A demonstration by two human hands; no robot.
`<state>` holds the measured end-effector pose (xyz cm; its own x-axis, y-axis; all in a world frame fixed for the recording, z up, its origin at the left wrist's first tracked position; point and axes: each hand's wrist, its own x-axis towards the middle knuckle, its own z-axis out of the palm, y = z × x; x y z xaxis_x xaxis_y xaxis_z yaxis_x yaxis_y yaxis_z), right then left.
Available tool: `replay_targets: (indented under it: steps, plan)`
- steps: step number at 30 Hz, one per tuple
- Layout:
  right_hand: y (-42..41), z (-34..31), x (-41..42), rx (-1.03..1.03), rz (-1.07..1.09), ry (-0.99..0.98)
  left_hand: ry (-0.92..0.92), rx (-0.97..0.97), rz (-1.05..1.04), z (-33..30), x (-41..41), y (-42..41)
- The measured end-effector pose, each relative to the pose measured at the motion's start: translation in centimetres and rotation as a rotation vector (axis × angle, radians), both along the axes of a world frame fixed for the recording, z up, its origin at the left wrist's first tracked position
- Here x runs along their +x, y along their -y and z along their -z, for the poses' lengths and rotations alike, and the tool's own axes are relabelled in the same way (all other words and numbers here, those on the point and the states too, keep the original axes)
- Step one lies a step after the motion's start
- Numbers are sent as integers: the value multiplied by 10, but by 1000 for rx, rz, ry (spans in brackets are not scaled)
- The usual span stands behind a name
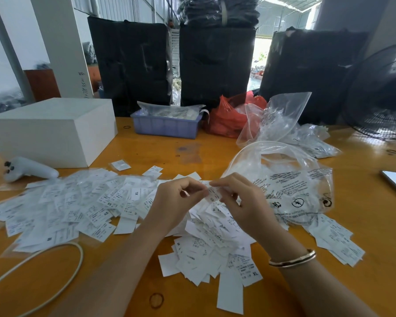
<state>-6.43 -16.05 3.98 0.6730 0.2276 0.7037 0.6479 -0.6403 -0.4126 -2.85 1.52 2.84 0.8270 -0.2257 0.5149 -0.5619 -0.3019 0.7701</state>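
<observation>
Pinching one label (213, 194) between left hand (176, 203) and right hand (245, 205), print unreadable

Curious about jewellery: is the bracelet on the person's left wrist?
No, the bracelet circles the wrist of the right hand, which pinches a label.

I see bright daylight pouring from the openings behind, glare glossing the bench (364, 161) at right; edges bow outward, and the fingers (217, 183) look slightly blurred.
</observation>
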Motion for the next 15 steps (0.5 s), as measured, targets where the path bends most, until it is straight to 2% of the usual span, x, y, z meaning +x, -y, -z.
replay_targets:
  steps: [4, 9, 15]
  plan:
    - [-4, 6, 2, 0, -20, -146, -55, -49, 60, 1, -1, 2]
    - [-7, 6, 4, 383, 109, -217, -168, -211, 16, 2, 1, 4]
    - [-21, 12, 1, 273, 41, -298, -176, -188, -11, 3, 1, 6]
